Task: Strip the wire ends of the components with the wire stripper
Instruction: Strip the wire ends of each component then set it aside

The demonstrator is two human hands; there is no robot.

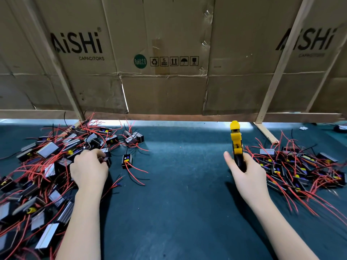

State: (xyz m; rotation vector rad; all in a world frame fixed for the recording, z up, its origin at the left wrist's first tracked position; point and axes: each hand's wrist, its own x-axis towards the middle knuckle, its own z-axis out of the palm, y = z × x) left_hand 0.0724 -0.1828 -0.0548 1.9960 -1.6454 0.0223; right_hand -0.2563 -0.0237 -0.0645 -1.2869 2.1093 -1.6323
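The left hand (pixel 89 168) curls its fingers over a component (pixel 107 156) at the left pile's (pixel 43 166) edge — probably gripping it. The right hand (pixel 246 171) clasps the wire stripper (pixel 236 141), long axis pointing away from the fingers, well apart to the component's right — so the left hand must bring the wires across.

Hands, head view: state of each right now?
Left hand: fingers curled on a black component at the left pile's edge.
Right hand: gripping the yellow wire stripper, upright.
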